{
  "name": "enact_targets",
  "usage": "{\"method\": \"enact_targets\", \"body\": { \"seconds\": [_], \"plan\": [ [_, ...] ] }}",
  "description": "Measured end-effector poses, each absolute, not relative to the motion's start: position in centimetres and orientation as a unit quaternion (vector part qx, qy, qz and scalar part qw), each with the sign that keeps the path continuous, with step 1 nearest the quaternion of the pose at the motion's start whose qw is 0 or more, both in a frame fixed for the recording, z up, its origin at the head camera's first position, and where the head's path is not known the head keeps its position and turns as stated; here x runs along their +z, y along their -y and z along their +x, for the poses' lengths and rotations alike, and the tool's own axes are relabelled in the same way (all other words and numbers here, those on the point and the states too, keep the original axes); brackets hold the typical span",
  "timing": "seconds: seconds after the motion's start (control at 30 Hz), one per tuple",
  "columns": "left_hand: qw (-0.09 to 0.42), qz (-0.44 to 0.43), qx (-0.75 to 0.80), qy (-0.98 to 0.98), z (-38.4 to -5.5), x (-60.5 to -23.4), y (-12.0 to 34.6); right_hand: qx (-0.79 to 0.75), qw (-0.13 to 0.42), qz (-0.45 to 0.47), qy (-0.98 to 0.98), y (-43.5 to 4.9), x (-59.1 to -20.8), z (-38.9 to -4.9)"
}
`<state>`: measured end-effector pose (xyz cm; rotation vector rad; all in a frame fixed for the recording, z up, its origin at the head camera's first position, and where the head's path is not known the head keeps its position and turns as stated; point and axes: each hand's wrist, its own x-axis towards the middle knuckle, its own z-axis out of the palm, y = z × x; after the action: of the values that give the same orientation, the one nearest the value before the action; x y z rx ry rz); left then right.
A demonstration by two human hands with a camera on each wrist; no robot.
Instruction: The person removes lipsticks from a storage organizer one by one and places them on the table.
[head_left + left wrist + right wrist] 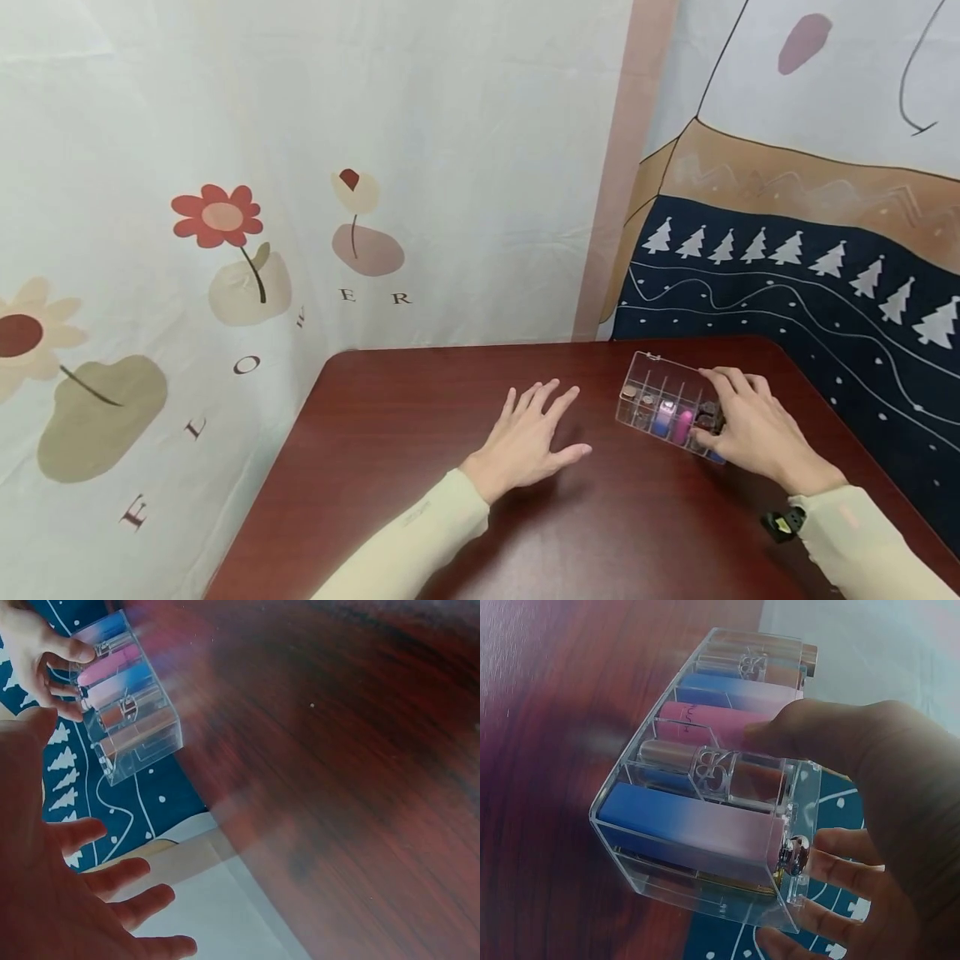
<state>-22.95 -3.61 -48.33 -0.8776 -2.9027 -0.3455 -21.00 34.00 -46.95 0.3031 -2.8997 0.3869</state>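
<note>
A clear plastic lipstick organizer point(619, 408) is at the table's right side, tilted in the head view. My right hand point(757, 425) holds its right end, thumb in front and fingers behind. In its slots are a pink lipstick tube point(682, 724), blue-to-pink tubes point(697, 825) and clear tubes with a looped emblem point(712, 771). Whether its base touches the table cannot be told. My left hand point(525, 442) hovers over the table left of the organizer, fingers spread and holding nothing.
A dark red-brown wooden table point(390, 433) with rounded far corners lies under both hands. Behind it hangs a pale cloth point(480, 167) with printed flowers. A navy cloth point(750, 292) with white trees borders the right edge. A black band point(783, 523) is at the right wrist.
</note>
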Motion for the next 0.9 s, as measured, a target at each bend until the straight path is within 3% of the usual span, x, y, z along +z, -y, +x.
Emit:
{"method": "enact_targets", "body": {
  "seconds": [0.63, 0.9],
  "plan": [
    [0.055, -0.316, -0.124, 0.939, -24.3, -47.7, 2.1, 0.127, 0.135, 0.163, 0.969, -30.7, -47.0, -20.4],
    [0.055, -0.321, -0.126, 0.937, -24.3, -47.5, 1.9, 0.128, 0.126, 0.176, 0.968, -29.3, -46.9, -20.1]
  ]
}}
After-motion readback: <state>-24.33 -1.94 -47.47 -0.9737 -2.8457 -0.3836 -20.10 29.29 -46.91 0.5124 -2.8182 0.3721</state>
